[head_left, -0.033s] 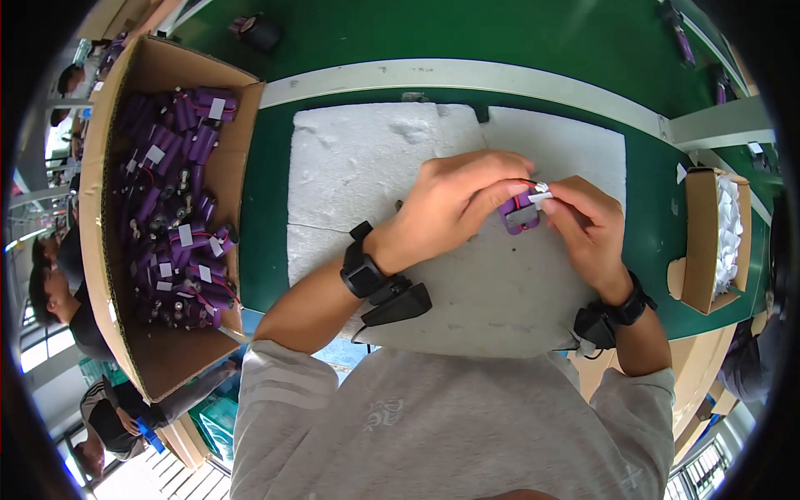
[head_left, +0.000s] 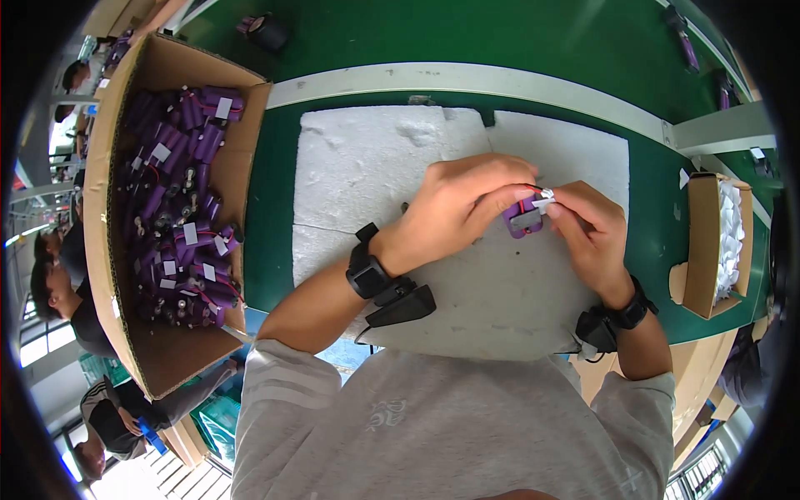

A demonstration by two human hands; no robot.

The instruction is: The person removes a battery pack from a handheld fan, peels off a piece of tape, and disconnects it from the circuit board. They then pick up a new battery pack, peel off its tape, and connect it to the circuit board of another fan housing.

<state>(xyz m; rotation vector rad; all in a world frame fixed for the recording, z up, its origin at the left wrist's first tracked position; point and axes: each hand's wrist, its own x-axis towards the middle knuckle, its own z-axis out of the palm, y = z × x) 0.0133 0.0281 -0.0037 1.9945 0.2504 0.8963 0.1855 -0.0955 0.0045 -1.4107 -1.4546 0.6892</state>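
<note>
Both my hands meet over a white foam sheet point(head_left: 367, 167) on the green bench. My left hand point(head_left: 462, 208) grips a small purple battery pack point(head_left: 523, 220) with red wires from its left side. My right hand point(head_left: 593, 233) holds the same pack from the right, and its fingertips pinch a small white piece point(head_left: 545, 198) at the pack's top. Most of the pack is hidden by my fingers. Each wrist carries a black strapped device.
A large open cardboard box point(head_left: 107, 250) at my left holds several purple battery packs point(head_left: 179, 200) with white tags. A small cardboard box point(head_left: 698, 250) with white pieces stands at the right. A dark roll point(head_left: 268, 32) lies far back. Other people sit at the lower left.
</note>
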